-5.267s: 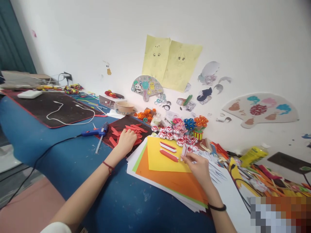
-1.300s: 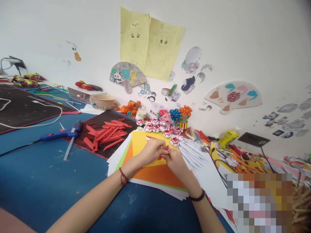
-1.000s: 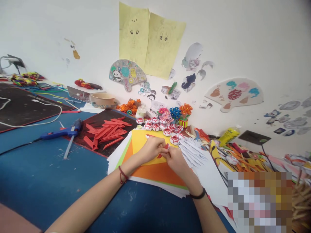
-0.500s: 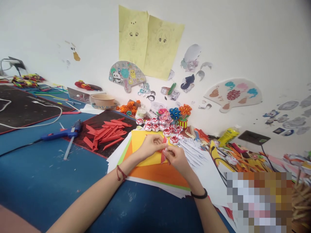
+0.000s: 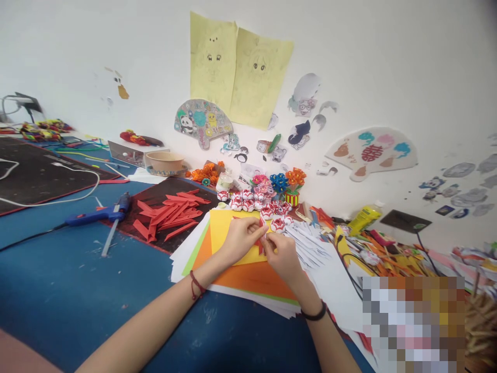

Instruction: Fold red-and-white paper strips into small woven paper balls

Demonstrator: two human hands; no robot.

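Both of my hands meet over a yellow sheet of paper (image 5: 223,228), fingers pinched on a small red paper strip (image 5: 261,249). My left hand (image 5: 244,235) grips it from the left, near its upper part. My right hand (image 5: 280,253) pinches it from the right, and the fingers hide much of the strip. Orange paper (image 5: 248,280) lies beneath the yellow sheet. Just beyond my hands sit several red-and-white folded paper pieces (image 5: 278,225). White paper strips (image 5: 310,246) lie to the right of my right hand.
Red folded strips (image 5: 174,212) are heaped on a dark mat at left, beside a blue glue gun (image 5: 104,212). A bowl (image 5: 165,163) and paper flowers (image 5: 295,178) stand along the wall. A yellow bottle (image 5: 365,217) and cluttered paper scraps (image 5: 399,254) lie at right.
My right hand and wrist have shifted slightly left. The red strip has turned a little between my fingers, and both hands still pinch it.
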